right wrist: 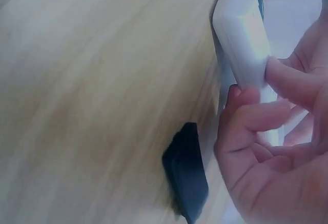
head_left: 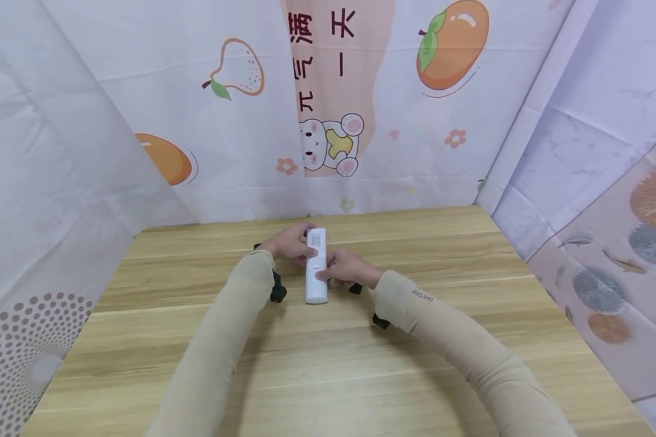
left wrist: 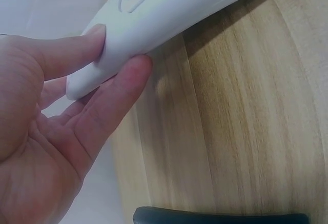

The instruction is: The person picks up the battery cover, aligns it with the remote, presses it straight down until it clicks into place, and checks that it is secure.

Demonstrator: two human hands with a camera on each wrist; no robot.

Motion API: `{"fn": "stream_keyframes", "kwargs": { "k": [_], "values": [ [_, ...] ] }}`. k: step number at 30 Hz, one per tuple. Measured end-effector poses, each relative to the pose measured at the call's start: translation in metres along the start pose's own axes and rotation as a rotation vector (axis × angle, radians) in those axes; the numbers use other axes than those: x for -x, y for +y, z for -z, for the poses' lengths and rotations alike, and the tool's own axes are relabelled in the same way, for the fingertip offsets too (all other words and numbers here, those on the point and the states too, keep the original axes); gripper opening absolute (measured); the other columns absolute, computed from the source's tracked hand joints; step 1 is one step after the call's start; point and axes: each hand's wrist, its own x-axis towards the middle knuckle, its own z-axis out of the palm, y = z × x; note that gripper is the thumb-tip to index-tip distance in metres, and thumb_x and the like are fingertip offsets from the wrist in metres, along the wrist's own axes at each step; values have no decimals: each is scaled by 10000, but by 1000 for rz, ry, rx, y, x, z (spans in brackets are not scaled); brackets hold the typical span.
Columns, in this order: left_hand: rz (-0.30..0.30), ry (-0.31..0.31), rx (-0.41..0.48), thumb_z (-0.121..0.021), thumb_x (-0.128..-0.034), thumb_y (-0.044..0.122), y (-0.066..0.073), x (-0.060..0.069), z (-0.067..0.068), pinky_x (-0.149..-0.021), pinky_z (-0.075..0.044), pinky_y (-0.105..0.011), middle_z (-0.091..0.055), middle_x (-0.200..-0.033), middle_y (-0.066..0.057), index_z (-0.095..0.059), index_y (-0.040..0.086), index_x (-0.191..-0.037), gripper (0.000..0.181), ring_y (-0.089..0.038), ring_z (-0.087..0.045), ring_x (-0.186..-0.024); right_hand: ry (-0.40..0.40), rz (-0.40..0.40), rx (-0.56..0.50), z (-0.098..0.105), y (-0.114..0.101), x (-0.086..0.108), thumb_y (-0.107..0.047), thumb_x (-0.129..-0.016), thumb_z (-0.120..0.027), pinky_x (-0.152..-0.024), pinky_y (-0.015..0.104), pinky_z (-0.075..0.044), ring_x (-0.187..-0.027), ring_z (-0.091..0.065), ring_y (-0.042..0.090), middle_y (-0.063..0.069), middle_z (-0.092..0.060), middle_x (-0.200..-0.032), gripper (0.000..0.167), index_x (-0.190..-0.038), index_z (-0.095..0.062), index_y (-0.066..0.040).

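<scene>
The wood-grain tabletop [head_left: 328, 370] is offering open room outside each beige sleeve, left [head_left: 213, 352] and right [head_left: 464, 346], and between them in front of the long white plastic device [head_left: 316, 288]. The left hand [head_left: 290, 243] and the right hand [head_left: 350, 267] are blocking its two long sides, while its near end is lying free. Black blocky wrist pieces [head_left: 277, 292] are jutting out below both wrists, narrowing those gaps. Behind, a white fruit-printed curtain [head_left: 240, 152] is barring the far edge.

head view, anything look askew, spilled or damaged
The lettering and bear print on the curtain lie sideways, as if hung rotated. The white device, held by the left hand and right hand, shows no visible damage, and no spill shows.
</scene>
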Motion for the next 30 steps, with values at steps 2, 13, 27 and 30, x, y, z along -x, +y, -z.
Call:
{"fn": "stream_keyframes", "kwargs": {
  "k": [2, 13, 27, 30],
  "values": [
    [-7, 2, 7, -662, -958, -17, 1, 0, -1, -760, -623, -414, -478, -1334, -234, -314, 55, -1519, 664, -353, -631, -1043, -6, -9, -41, 0, 1, 1, -252, -941, -750, -435, 233, -374, -494, -418, 125, 90, -608, -701, 225, -998, -674, -48],
    [-30, 14, -1, -661, -953, -35, 0, -2, -1, -746, -624, -421, -471, -1327, -224, -333, 60, -1501, 646, -359, -624, -1036, -48, -48, -191, -1, 4, -1, -230, -948, -713, -459, 232, -341, -552, -442, 144, 99, -592, -833, 256, -1058, -597, -29],
    [-24, 35, -23, -682, -943, -31, -2, -4, -2, -726, -627, -397, -483, -1317, -208, -350, 67, -1496, 652, -350, -629, -1034, -87, -43, -161, 8, 4, -1, -263, -958, -711, -488, 235, -396, -577, -479, 148, 83, -574, -793, 248, -1002, -579, -57],
    [-28, 32, -16, -677, -943, -39, -2, -4, -2, -725, -627, -404, -502, -1291, -219, -347, 57, -1493, 649, -350, -635, -1021, -73, -35, -160, 7, 2, -2, -240, -949, -708, -476, 239, -379, -557, -467, 145, 93, -581, -790, 233, -970, -571, -53]
  ]
}}
